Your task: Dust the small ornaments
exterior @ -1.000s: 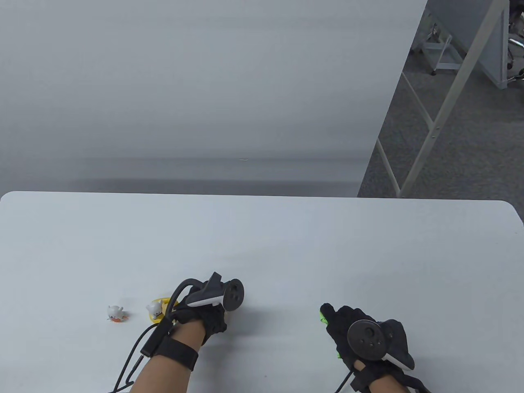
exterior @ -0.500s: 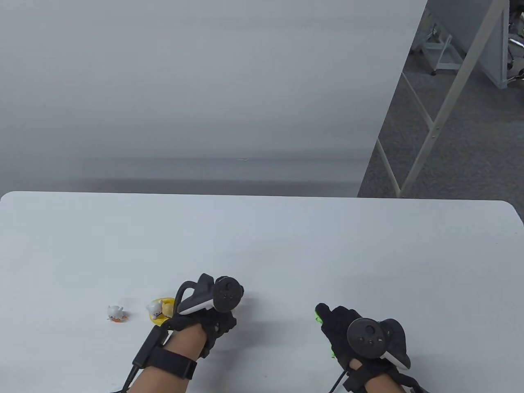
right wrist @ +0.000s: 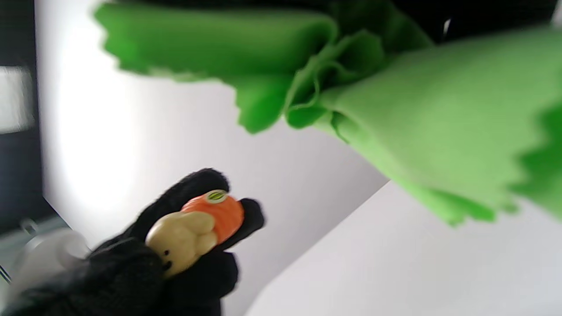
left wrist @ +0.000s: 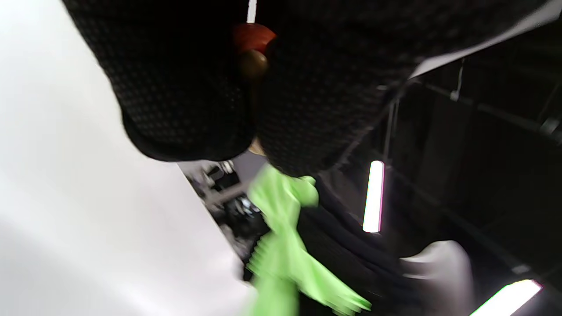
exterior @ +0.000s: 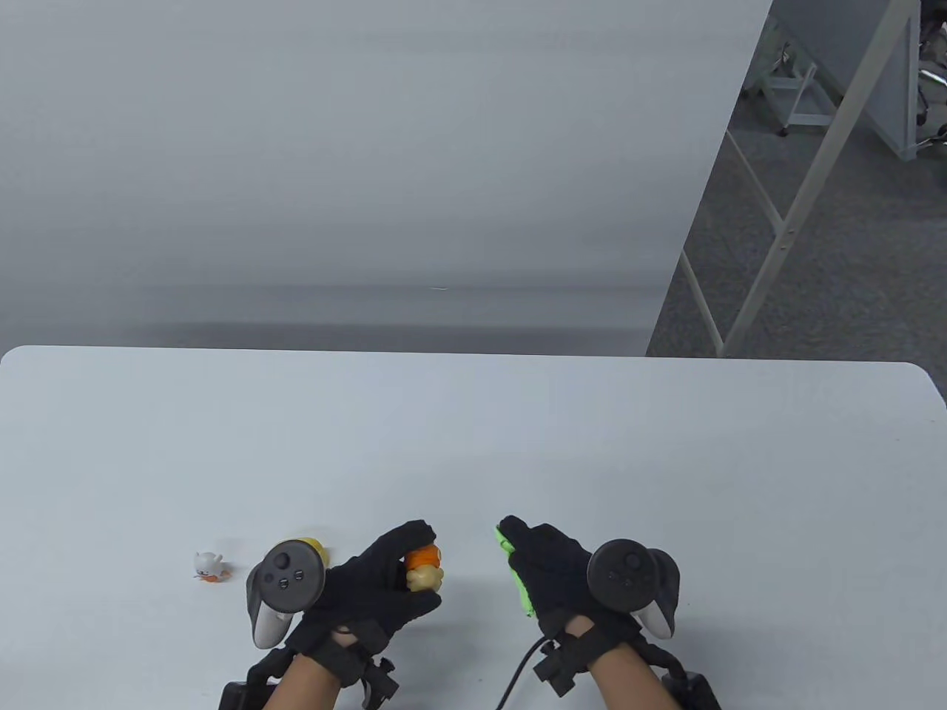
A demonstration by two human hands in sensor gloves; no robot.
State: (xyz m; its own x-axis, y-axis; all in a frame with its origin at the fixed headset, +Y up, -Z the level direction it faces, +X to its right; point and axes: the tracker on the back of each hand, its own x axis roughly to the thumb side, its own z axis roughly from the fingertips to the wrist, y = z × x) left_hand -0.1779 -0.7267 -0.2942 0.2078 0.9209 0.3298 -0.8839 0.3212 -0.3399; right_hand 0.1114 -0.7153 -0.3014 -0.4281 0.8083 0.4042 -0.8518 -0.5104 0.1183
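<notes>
My left hand [exterior: 385, 584] grips a small cream and orange ornament [exterior: 423, 568] and holds it above the white table [exterior: 518, 444], turned toward the right hand. The ornament also shows in the right wrist view [right wrist: 193, 230], held in the black glove. My right hand [exterior: 551, 566] grips a green cloth [exterior: 518, 573], which fills the top of the right wrist view [right wrist: 395, 109]. The cloth is a short gap to the right of the ornament. A small white ornament [exterior: 208, 566] stands on the table at the left. A yellow ornament [exterior: 311, 546] is mostly hidden behind the left hand's tracker.
The table's far edge meets a grey partition [exterior: 370, 185]. Beyond the table at the right are carpet and white frame legs [exterior: 784, 222]. Cables trail from both wrists at the bottom edge.
My left hand has lifted the cream and orange ornament off the table and rolled palm-up toward the right. My right hand with the cloth has moved left toward it.
</notes>
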